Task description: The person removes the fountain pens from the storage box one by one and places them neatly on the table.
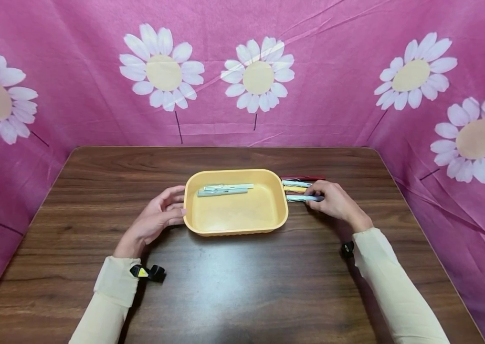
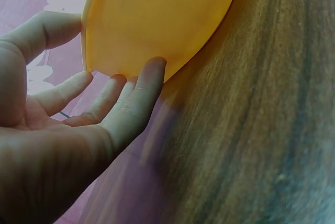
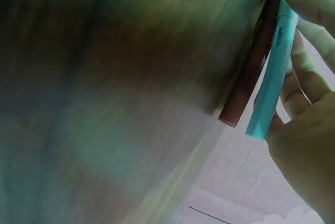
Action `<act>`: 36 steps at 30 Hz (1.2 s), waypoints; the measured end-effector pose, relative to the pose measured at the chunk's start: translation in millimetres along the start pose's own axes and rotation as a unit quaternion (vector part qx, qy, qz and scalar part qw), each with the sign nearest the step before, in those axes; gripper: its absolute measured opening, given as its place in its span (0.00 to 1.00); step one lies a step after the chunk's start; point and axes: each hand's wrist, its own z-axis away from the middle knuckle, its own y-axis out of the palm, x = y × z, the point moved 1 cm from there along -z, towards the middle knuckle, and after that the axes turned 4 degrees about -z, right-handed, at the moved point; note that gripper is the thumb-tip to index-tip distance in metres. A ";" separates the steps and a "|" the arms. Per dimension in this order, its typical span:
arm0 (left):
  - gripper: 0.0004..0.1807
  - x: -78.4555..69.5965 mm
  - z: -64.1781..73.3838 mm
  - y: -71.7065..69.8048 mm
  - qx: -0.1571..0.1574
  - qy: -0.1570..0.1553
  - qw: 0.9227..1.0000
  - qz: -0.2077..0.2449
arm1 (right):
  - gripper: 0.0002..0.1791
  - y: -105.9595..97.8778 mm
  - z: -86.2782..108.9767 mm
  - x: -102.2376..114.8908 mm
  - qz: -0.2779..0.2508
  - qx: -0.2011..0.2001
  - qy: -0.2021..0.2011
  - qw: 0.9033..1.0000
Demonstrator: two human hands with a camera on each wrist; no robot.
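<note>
A yellow rectangular tray (image 1: pixel 236 226) stands on the table in the head view. My left hand (image 1: pixel 153 217) touches its left wall with fingers mostly straight, as the left wrist view also shows. Inside the tray, near its back left, lie a pale green pen (image 1: pixel 248 186) and a grey-green pen (image 1: pixel 225 192). Just right of the tray, my right hand (image 1: pixel 332 203) pinches a light blue pen (image 1: pixel 296 198) between thumb and fingers. Beyond that are a yellow pen (image 1: pixel 296 189), a pale blue pen (image 1: pixel 295 183) and a dark red pen (image 1: pixel 307 178).
The brown wooden table (image 1: pixel 242 296) extends on all sides of the tray. A pink cloth (image 1: pixel 320 95) with white flowers hangs behind and at both sides. Each wrist wears a small black device, such as the left wrist camera (image 1: pixel 155 274).
</note>
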 end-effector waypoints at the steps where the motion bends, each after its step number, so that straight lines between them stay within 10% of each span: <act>1: 0.38 0.1 0.0 0.0 0.000 0.001 1.000 0.001 | 0.08 0.1 -0.2 0.1 0.002 0.001 -0.001 1.000; 22: 0.37 0.7 -0.4 1.0 0.000 0.006 1.000 0.004 | 0.09 -0.5 1.6 0.1 0.013 0.028 0.018 0.999; 36: 0.38 0.1 0.1 0.6 0.001 0.004 1.000 0.006 | 0.10 -8.6 0.0 12.6 -0.002 -0.036 -0.008 0.999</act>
